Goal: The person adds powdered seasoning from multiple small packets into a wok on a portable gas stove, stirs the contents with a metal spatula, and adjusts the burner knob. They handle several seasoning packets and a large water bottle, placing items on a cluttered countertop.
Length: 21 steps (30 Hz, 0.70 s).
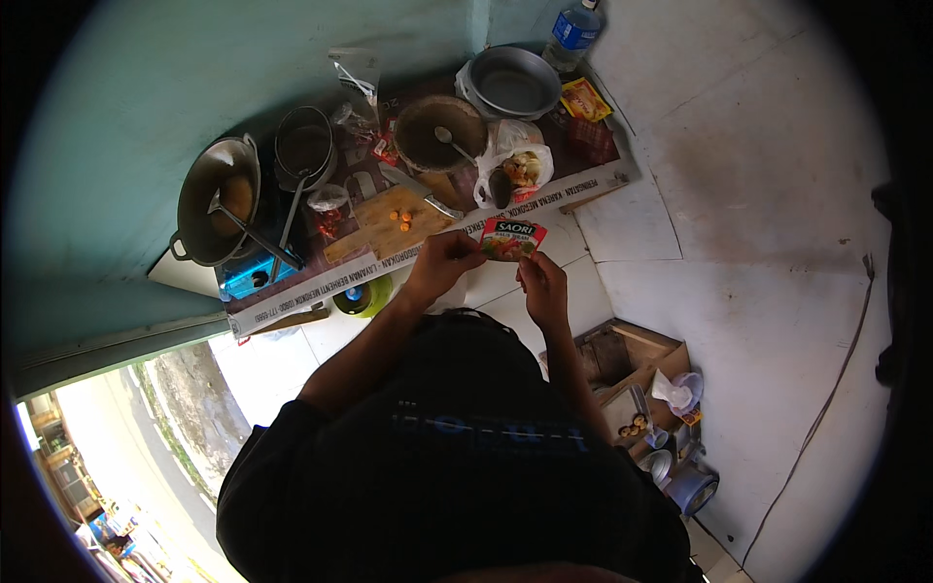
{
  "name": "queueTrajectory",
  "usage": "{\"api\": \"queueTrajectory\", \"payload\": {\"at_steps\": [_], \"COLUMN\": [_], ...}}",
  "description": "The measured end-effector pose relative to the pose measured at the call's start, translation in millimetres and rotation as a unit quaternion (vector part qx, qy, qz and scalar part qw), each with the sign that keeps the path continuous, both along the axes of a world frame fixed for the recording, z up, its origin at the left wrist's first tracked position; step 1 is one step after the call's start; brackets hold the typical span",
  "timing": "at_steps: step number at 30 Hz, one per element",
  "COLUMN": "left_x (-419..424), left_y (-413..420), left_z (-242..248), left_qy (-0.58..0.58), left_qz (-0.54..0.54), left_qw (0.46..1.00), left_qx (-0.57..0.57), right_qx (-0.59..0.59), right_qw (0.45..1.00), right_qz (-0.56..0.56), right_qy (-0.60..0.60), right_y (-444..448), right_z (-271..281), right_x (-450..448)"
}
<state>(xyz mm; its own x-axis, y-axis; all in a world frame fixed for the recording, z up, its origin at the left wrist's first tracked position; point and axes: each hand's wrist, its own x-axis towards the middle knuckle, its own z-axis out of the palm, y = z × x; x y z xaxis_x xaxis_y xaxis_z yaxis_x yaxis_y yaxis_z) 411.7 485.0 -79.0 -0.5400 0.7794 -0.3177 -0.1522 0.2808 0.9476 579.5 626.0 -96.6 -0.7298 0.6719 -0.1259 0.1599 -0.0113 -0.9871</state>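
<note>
A red Saori sauce sachet point(512, 239) is held up between both hands, in front of the table's near edge. My left hand point(444, 266) pinches its left side with thumb and fingertips. Fingers of my right hand point(543, 286) grip the lower right corner. Just beyond lies a wooden cutting board point(372, 226) with several small orange pieces point(404, 220) on it. A knife point(423, 191) rests across the board's far side. Behind the sachet stands a white plastic bag point(521, 142) with food in it. A stone mortar point(437, 131) with a metal spoon point(455, 143) is further back.
At the left, a wok point(219, 204) holding brownish liquid and a ladle sits on a blue stove point(255, 277). A pot point(305, 142), a grey basin point(515, 81) and a water bottle point(574, 36) stand behind. Below the table is a green gas cylinder point(364, 297); a wooden crate point(641, 346) is at right.
</note>
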Motion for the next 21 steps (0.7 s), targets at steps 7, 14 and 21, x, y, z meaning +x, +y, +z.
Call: {"api": "queueTrajectory", "payload": {"at_steps": [7,14,21], "left_x": [-74.4,-93.9,-64.6], "left_y": [78.0,118.2,140.5], "left_z": [-134.9,-219.0,-228.9], "left_qy": [-0.115,0.075,0.111], "left_qz": [-0.007,-0.037,0.077], "left_qw": [0.987,0.962,0.958], "left_qx": [-0.114,-0.261,-0.255], "right_qx": [-0.018,0.094,0.072], "right_qw": [0.98,0.924,0.9], "right_qz": [-0.046,0.024,0.074], "right_qy": [-0.193,-0.37,-0.424], "right_y": [102.4,182.0,214.1], "right_z": [-135.7,-192.3,-193.1], "right_x": [-47.8,-92.2,-140.0]}}
